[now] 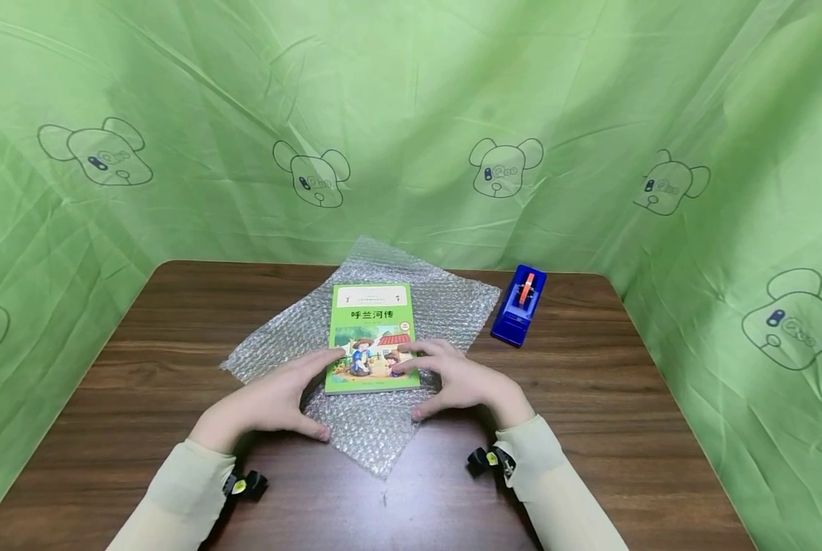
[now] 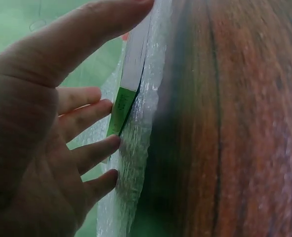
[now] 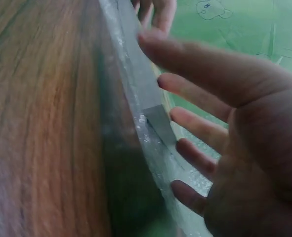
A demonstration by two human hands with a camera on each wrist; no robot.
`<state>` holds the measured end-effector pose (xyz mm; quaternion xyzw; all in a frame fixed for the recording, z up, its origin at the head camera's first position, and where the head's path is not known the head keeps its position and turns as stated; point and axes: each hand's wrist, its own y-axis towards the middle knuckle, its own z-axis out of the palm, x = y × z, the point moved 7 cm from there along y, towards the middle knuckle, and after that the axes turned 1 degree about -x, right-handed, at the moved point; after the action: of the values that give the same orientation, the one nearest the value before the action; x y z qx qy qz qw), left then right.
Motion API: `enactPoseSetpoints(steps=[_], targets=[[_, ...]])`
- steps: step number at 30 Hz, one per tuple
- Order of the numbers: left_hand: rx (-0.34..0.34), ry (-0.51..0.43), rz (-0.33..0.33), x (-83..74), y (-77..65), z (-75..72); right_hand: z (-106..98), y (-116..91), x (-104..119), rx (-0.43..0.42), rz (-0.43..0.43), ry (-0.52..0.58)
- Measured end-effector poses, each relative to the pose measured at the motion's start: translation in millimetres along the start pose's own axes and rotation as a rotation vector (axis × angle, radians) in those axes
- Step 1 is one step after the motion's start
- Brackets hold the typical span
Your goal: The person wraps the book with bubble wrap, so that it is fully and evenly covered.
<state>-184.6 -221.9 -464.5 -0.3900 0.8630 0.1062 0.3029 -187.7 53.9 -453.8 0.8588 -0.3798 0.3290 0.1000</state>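
A green paperback book with a picture of two figures on its cover lies flat on a sheet of bubble wrap. At the book's left edge is my left hand, its fingers spread and the thumb apart. My right hand is at the opposite edge, with fingertips over the lower right of the cover. In the left wrist view, fingertips meet the book's green spine. The right wrist view has the other fingers close to the book's page side; whether they press on it I cannot tell.
A blue tape dispenser with an orange-red part stands right of the bubble wrap, near the back of the brown wooden table. Green curtains with bear outlines hang behind the table and along both sides.
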Motion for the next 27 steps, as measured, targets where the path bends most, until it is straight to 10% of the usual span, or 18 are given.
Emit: enactPoseSetpoints(steps=[16,27], targets=[[0.027,0.039,0.042,-4.0,-0.8,3.5,5,-4,9,0.07,0.077,-0.009],[0.036,0.008,0.065,1.2,-2.4,3.4,-3,-3,11,-0.002,-0.039,-0.045]])
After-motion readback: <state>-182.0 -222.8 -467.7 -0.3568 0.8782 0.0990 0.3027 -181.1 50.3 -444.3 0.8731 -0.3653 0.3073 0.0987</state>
